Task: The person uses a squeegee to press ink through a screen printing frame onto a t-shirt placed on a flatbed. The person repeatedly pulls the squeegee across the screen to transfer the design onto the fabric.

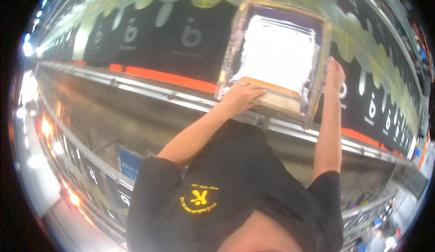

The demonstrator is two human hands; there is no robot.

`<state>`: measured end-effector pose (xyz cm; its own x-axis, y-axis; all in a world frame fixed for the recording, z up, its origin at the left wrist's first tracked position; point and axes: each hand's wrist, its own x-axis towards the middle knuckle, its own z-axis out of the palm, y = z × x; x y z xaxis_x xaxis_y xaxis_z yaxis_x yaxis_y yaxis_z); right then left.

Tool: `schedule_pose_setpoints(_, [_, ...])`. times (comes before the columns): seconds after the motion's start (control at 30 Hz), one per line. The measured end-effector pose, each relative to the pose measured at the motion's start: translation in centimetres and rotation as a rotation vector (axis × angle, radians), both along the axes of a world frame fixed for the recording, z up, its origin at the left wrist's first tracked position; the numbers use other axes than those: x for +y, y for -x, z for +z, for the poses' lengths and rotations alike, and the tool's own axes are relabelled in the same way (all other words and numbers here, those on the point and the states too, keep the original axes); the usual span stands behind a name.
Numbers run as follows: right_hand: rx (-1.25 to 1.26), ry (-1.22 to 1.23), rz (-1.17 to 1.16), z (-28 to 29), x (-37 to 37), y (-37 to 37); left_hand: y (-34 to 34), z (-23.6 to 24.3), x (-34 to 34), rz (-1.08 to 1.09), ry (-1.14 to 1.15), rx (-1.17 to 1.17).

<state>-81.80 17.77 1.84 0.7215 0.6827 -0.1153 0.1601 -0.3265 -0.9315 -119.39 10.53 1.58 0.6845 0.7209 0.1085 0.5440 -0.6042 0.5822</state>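
Observation:
A screen-printing frame (pixel 232 48) lies tilted over the long printing table, with a broad patch of white ink (pixel 278 48) on its mesh. Along the frame's near inner side lies a squeegee (pixel 283 101), a wooden bar with an orange strip. My left hand (pixel 244 99) is closed over the left part of that bar, its thumb side hidden. At the frame's right outer side, my right hand (pixel 334 75) has its fingers curled against the edge; part of its grip is out of sight.
Black printed fabric panels (pixel 181 30) with pale figures and yellow-green drip shapes run along the table. A metal rail (pixel 149 87) and an orange strip (pixel 170 77) follow its near edge. Behind me on the left stands another table (pixel 97 161) with similar panels, beside a blue box (pixel 129 162).

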Motion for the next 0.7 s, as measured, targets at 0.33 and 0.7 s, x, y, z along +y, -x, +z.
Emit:
schedule_pose_setpoints(0.33, [0.053, -0.162, 0.03, -7.3, 3.7, 19.1, 17.9, 1.6, 7.2, 0.068, 0.126, 0.151])
schedule_pose_setpoints(0.7, [-0.036, 0.082, 0.029, -6.8, 7.4, 34.7, 31.3, 3.7, 16.3, -0.025, 0.146, 0.333])
